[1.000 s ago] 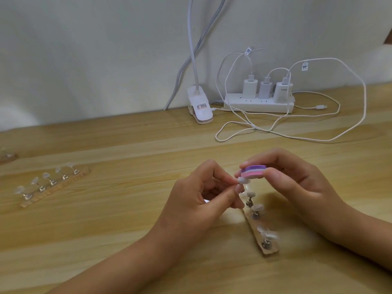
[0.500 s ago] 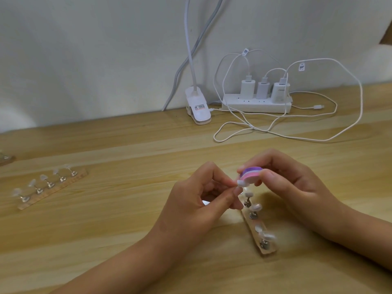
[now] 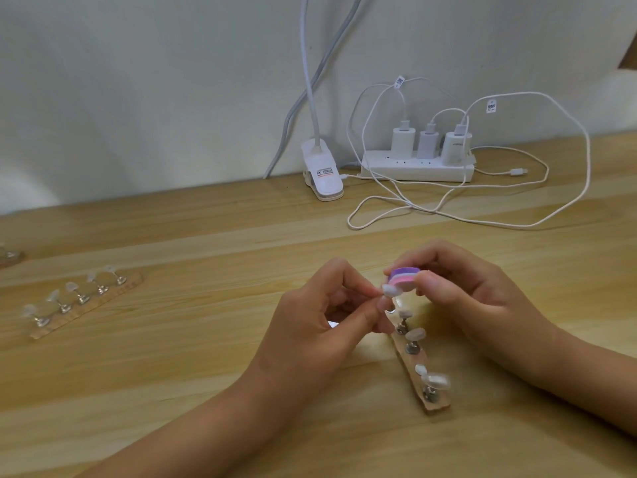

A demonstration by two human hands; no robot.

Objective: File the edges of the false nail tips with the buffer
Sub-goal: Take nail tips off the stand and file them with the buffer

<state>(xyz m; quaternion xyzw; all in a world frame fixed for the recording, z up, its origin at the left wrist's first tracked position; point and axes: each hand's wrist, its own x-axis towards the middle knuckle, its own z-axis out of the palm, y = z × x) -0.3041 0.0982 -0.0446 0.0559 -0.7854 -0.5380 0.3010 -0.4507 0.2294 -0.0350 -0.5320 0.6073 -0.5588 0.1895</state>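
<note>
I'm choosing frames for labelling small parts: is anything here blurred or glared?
Head view: light is soft and even, with faint shadows and little glare; the nail tip under the buffer reads clearly, the nearest tip on the near strip is smeared, and the far tips on the left strip look hazy.

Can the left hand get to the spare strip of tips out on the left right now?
Likely yes, but not freely. Nothing lies between the left hand and that strip. The hand is pinching the tip at the buffer, though, and would have to let go first.
</note>
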